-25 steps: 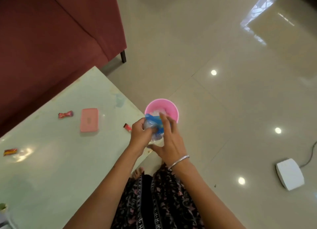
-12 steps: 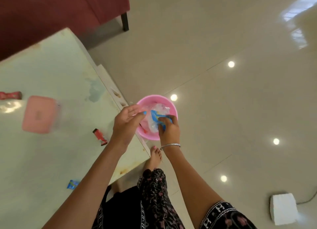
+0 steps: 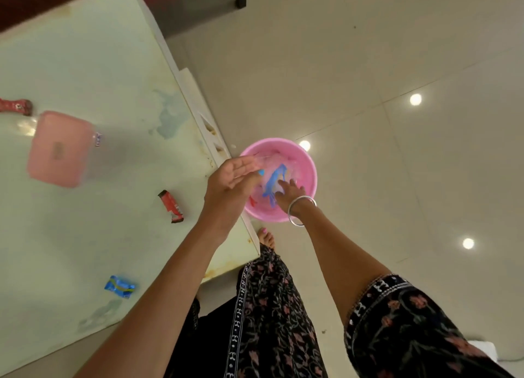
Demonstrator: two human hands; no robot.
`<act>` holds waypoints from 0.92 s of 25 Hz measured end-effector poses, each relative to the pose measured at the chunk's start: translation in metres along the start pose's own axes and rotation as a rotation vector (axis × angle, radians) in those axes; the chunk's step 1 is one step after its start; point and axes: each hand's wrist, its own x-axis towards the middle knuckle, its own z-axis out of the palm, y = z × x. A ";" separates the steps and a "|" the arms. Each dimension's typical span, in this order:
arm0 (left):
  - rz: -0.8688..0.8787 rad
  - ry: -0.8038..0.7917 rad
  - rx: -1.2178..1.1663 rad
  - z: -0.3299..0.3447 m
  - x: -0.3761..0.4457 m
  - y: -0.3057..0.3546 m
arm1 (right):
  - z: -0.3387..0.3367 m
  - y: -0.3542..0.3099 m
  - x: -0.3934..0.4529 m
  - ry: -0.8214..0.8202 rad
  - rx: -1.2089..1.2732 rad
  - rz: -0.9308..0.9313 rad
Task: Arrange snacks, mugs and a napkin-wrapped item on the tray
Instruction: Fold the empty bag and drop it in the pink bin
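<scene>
Both hands have shifted since a moment ago: the right hand (image 3: pixel 289 192) now reaches deeper into the pink bin (image 3: pixel 307 162) on the floor, fingers spread over the blue-and-clear wrapper (image 3: pixel 272 180) inside (contact unclear). The left hand (image 3: pixel 231 180) hovers at the rim, palm up, fingers straight and together, holding nothing.

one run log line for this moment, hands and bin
left hand: open, above bin rim | right hand: in pink bin, fingers straight on blue-and-clear wrapper | table: snacks untouched
</scene>
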 end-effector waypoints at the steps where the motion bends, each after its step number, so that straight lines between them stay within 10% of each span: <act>1: 0.012 0.015 0.000 -0.003 -0.004 0.003 | -0.008 -0.001 -0.011 0.091 0.102 -0.007; 8: 0.089 0.233 0.122 -0.031 -0.054 0.041 | -0.062 -0.060 -0.138 0.558 0.481 -0.182; 23: 0.211 0.716 -0.071 -0.236 -0.254 0.075 | 0.029 -0.278 -0.368 0.550 0.349 -0.761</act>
